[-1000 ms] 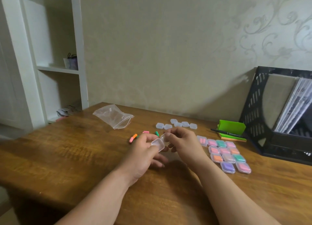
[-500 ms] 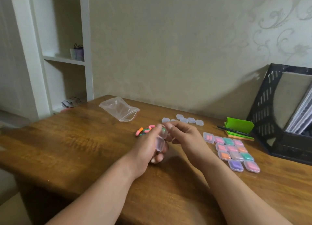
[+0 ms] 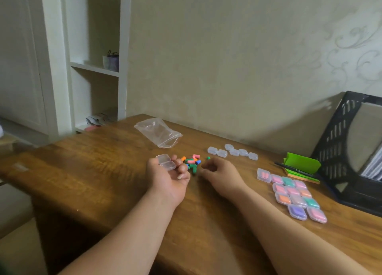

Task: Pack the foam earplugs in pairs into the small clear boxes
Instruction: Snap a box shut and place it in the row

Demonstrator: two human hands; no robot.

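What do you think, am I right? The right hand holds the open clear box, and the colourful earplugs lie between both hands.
Not quite. The head view shows the left hand holds the open clear box; the right hand does not. The colourful earplugs do lie between both hands.

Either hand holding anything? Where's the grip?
Left hand cradles the open small clear plastic box from beneath, on its upturned fingers. Right hand, fingers curled beside the loose foam earplugs: cannot tell.
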